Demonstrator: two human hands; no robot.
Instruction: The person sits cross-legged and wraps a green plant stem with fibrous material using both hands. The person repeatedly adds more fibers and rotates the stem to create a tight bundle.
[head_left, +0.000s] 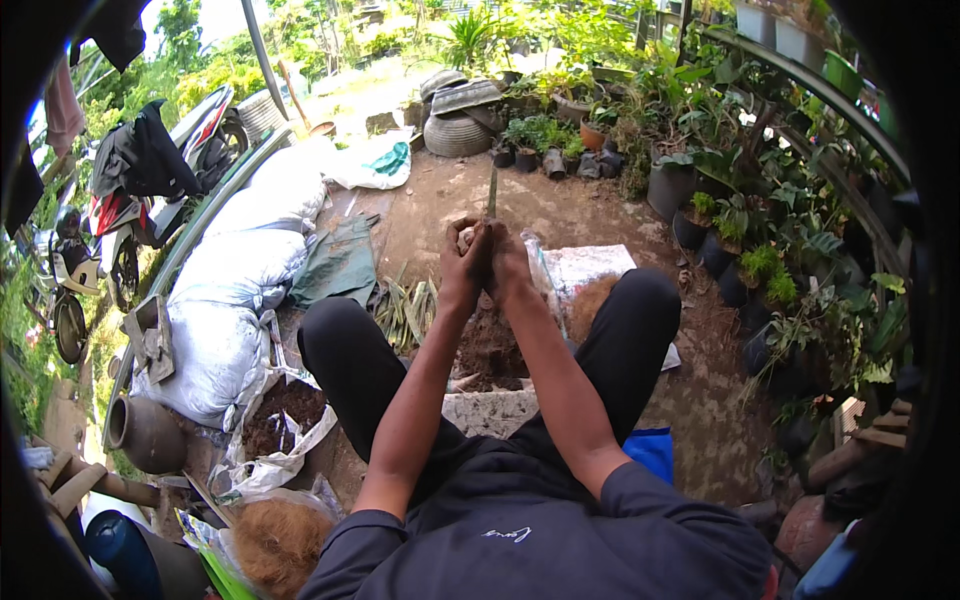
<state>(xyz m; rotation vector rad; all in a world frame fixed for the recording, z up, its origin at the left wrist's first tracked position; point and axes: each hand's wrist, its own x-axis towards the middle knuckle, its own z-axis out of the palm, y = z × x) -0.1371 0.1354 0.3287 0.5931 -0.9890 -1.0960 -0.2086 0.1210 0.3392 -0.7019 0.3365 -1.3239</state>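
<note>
My left hand (465, 259) and my right hand (511, 259) are pressed together in front of my knees, around the lower end of a narrow green leaf cutting (493, 193). The cutting points up and away from me. Something pale, too small to name, shows between the fingers of my left hand. Dark soil clings to the hands. What else they enclose is hidden. Below my forearms lies a heap of brown soil (491, 341). Several cut leaf pieces (409, 309) lie left of it. Brown fibre (592, 304) rests on a white sack (589, 259) to the right.
Stuffed white sacks (225, 322) line the left, near a green cloth (336, 259) and an open bag of soil (285, 416). A clay pot (150, 435) and a fibre bundle (281, 536) are nearer. Potted plants (697, 214) crowd the right. Stacked basins (457, 124) stand ahead.
</note>
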